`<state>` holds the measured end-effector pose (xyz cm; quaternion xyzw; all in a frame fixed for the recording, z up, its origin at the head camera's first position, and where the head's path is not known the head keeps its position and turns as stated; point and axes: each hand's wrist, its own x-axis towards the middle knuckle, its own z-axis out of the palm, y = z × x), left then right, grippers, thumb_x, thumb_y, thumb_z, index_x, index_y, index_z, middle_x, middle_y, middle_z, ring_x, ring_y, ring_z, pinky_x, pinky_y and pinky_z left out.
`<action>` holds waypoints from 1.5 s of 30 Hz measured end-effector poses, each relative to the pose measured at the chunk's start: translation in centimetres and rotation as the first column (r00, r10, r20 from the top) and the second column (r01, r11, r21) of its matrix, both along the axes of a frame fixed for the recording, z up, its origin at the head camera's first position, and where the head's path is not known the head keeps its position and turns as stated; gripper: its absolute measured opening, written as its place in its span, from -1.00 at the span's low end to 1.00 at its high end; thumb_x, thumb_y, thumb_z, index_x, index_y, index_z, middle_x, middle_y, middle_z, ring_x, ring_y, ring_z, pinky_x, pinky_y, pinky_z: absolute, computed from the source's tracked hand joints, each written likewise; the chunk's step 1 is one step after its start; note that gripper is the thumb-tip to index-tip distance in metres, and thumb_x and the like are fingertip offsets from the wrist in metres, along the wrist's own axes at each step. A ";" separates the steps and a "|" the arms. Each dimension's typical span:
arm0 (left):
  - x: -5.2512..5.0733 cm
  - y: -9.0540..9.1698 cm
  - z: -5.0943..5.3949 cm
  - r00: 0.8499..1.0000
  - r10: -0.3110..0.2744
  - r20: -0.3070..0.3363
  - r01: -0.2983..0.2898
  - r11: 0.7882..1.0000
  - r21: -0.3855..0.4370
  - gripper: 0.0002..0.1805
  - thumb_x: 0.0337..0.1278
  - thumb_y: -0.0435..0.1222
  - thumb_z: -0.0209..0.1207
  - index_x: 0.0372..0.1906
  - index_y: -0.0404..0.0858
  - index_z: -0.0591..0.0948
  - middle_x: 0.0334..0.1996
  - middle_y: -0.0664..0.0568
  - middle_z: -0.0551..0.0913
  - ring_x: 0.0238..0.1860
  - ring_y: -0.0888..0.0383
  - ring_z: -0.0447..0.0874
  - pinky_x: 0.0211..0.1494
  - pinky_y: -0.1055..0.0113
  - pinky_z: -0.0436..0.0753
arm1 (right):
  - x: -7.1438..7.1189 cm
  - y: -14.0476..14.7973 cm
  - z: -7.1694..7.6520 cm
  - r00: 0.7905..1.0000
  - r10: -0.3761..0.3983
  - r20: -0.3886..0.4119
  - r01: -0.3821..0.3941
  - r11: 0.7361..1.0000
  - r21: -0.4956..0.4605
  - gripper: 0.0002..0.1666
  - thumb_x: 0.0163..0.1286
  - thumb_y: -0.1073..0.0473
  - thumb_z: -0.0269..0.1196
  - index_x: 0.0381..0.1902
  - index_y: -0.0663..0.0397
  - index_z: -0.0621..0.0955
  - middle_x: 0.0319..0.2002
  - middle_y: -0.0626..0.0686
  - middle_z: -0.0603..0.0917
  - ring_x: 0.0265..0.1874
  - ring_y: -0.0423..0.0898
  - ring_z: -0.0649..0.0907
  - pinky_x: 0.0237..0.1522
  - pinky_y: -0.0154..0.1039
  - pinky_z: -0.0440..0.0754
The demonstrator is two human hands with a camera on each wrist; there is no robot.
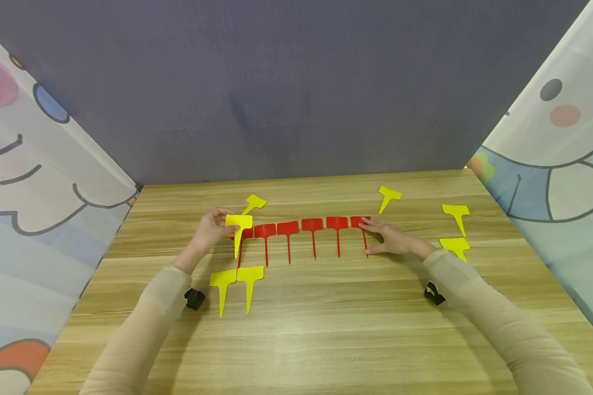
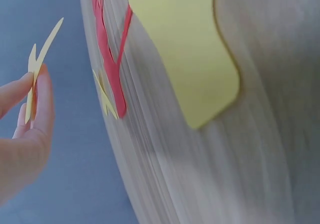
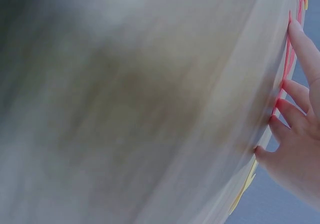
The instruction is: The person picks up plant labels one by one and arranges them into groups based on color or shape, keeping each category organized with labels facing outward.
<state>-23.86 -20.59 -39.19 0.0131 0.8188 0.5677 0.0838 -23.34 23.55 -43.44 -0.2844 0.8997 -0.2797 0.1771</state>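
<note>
My left hand (image 1: 208,235) pinches a yellow T-shaped plant label (image 1: 239,221) between thumb and fingers, raised off the table with its spike downward. Behind it, partly covered, lies the leftmost red plant label (image 1: 247,233). Several red labels (image 1: 312,224) lie in a row across the table, spikes toward me. With fingers spread, my right hand (image 1: 391,240) rests on the rightmost red label (image 1: 358,220), covering part of it. In the left wrist view the pinched label (image 2: 47,43) appears nearly edge-on.
Two yellow labels (image 1: 250,274) lie side by side nearer me. Another yellow label (image 1: 255,203) is behind my left hand. More yellow ones lie at the right: one at the back (image 1: 389,193), two near my right forearm. A grey wall (image 1: 296,109) borders the wooden table (image 1: 326,329).
</note>
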 end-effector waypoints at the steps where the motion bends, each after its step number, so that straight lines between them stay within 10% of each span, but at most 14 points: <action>1: 0.1 0.2 0.1 1.000 -0.007 -0.001 0.007 1.000 -0.002 -0.52 -0.04 -0.53 0.15 0.04 -0.52 0.30 -0.12 -0.32 0.46 -0.44 0.30 0.55 -0.08 -0.04 0.50 | 0.0 0.0 0.0 1.000 -0.001 0.001 0.001 1.000 -0.002 -0.06 0.08 0.03 0.29 0.29 0.33 0.12 0.33 0.30 -0.03 0.28 0.28 -0.08 0.18 0.28 -0.20; 15: 1.7 1.9 -0.2 0.998 -0.060 0.031 0.060 0.998 0.001 -0.60 -0.04 -0.49 0.17 -0.04 -0.47 0.36 -0.11 -0.31 0.49 -0.40 0.04 0.58 -0.12 0.00 0.54 | 0.0 -0.1 0.1 1.000 0.001 -0.007 -0.001 1.000 -0.004 -0.07 0.07 0.06 0.30 0.28 0.34 0.14 0.32 0.31 -0.01 0.28 0.29 -0.07 0.19 0.27 -0.18; 45: 5.1 4.7 -1.9 0.980 -0.157 0.126 0.141 0.982 0.124 -0.73 -0.10 -0.57 0.17 -0.24 -0.49 0.38 -0.40 -0.07 0.45 -0.49 0.15 0.59 -0.26 0.12 0.61 | 0.0 0.1 -0.1 1.000 0.003 -0.003 -0.003 1.000 0.002 -0.04 0.08 0.01 0.29 0.29 0.32 0.12 0.33 0.29 -0.03 0.28 0.27 -0.06 0.18 0.29 -0.15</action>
